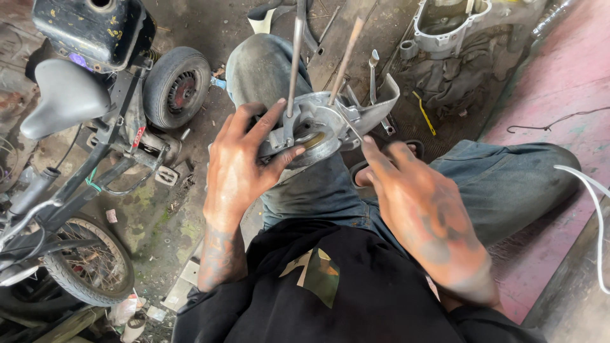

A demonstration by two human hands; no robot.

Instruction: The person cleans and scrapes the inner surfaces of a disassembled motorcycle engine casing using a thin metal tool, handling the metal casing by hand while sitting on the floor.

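Fingers [279, 155] of left hand [236, 171] clamped around grey cast-metal engine casing [330, 124] on lap, two long metal rods [346, 60] standing in it. Right hand [427, 216] just beside casing, fingers spread, holding nothing. Second open grey metal casing [448, 25] on floor beyond, contents unclear.

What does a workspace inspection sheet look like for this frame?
Surface: dirty concrete floor, pink raised slab on the right.
Job's things: grey metal engine casing resting on the knee, two rods standing up from it.
Clutter: second casing on rags, scraps of litter.
Grippers: left hand grips the casing; right hand open, fingertips near it.
Cables: white cable on the right, thin wire on the slab.
Surroundings: small motorbike with black saddle, small wheel.
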